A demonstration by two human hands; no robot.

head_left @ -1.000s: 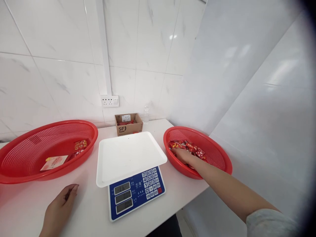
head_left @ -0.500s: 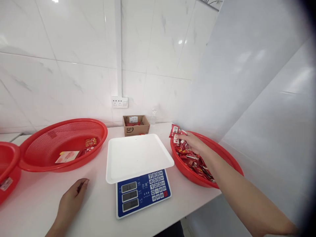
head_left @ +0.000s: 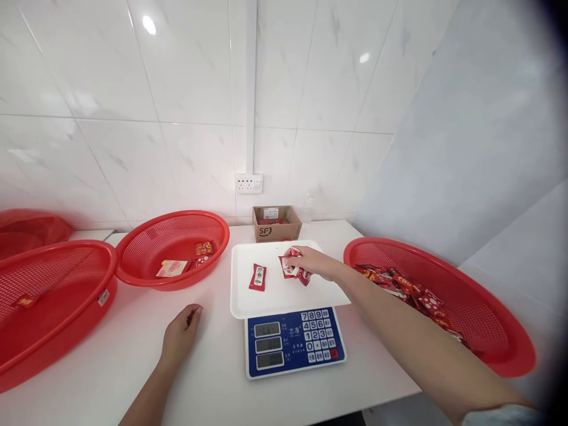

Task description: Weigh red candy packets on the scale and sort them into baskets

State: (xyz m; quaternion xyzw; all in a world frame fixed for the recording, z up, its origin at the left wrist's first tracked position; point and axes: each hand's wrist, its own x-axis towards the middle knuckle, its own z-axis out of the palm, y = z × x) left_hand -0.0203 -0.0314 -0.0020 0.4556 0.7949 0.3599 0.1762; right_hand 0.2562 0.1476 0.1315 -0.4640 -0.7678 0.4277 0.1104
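My right hand [head_left: 310, 261] is over the white weighing tray [head_left: 248, 305], fingers closed on a few wrapped candies [head_left: 303, 276] in red and white. Whether those candies touch the tray I cannot tell. One more wrapped candy [head_left: 258, 277] lies by itself on the tray's left part. Below the tray's front edge shows the scale's blue panel [head_left: 294, 343], with keys and small displays. My left hand [head_left: 181, 332] rests on the table left of the scale, its fingers curled in, and nothing shows in them.
Right of the scale, a red basket [head_left: 501, 322] holds many wrapped candies. Two red baskets, one nearer [head_left: 48, 331] and one farther [head_left: 146, 278], stand on the left with a few packets inside. Behind the tray are a cardboard box [head_left: 277, 232] and a clear bottle [head_left: 307, 207].
My right hand has moved left from the candy basket to the tray, carrying candies. One candy now lies on the tray. The view has turned right; my left hand stays beside the scale.
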